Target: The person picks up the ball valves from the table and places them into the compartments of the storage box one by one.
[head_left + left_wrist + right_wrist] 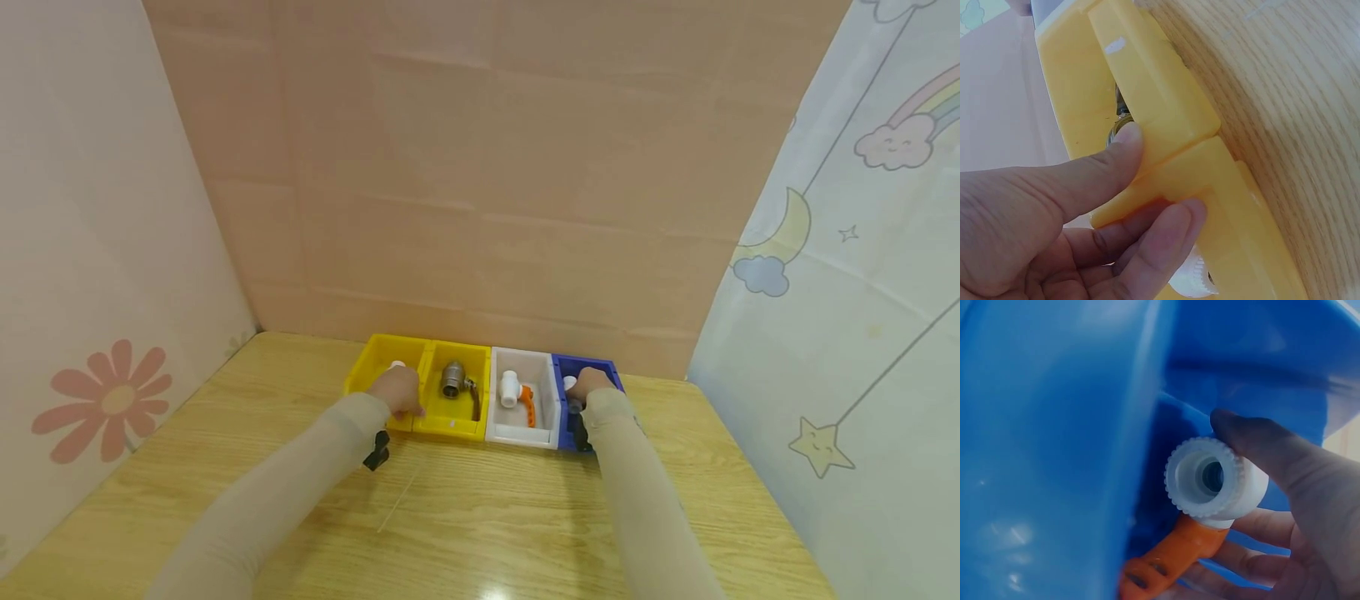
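In the head view my left hand point(397, 390) is over the front right of the left yellow bin point(367, 367). The left wrist view shows its thumb and bent fingers apart, over the divider between two yellow bins. Below those fingers a white ribbed plastic fitting point(1194, 275) shows partly. My right hand point(592, 382) reaches into the blue bin point(581, 364). There it holds a white plastic ball valve point(1200, 478) with an orange handle point(1175, 556), thumb against the ribbed end and fingers behind. The valve's open end faces the right wrist camera.
Between the hands, the second yellow bin point(468, 427) holds a metal valve point(453, 379). A white bin point(517, 435) beside it holds another white valve point(510, 388) with an orange handle. The bins stand in a row on a wooden table point(480, 508) before a beige backdrop point(480, 167).
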The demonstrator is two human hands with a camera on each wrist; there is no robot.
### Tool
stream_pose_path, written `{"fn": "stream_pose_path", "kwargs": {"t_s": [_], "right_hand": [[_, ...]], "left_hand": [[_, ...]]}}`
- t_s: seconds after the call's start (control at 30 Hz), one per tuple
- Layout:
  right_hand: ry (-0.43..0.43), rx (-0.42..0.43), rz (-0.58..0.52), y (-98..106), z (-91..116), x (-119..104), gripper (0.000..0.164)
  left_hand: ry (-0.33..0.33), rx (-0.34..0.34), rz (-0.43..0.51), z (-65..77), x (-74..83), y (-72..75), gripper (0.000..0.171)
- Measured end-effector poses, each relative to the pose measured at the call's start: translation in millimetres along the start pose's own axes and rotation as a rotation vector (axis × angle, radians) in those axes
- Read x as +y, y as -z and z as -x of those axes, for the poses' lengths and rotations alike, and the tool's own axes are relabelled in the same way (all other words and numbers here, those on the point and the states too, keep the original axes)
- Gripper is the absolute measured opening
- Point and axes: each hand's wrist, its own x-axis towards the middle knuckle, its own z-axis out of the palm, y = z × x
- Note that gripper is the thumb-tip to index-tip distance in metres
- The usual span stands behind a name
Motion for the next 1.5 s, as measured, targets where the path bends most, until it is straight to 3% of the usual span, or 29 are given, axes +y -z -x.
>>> {"fn": "stream_pose_path", "kwargs": {"t_s": [0.5, 1.17, 1.5], "right_hand": [[-0.033, -0.020, -0.042, -4.4, -7.8, 4.5, 0.031], [-0.041, 0.005, -0.042, -5.2, 0.9, 2.6, 0.036], [-0.064, -0.024, -0.033, -2.6, 5.5, -1.2, 0.034]], "left_hand": [[0.027, -0.009, 0.027, 0.2, 1.0, 0.2, 0.033], [0.025, -0.004, 0.028, 0.7, 0.6, -1.4, 0.035], [0.008, 0.002, 0.029, 3.8, 1.4, 1.5, 0.032]]}}
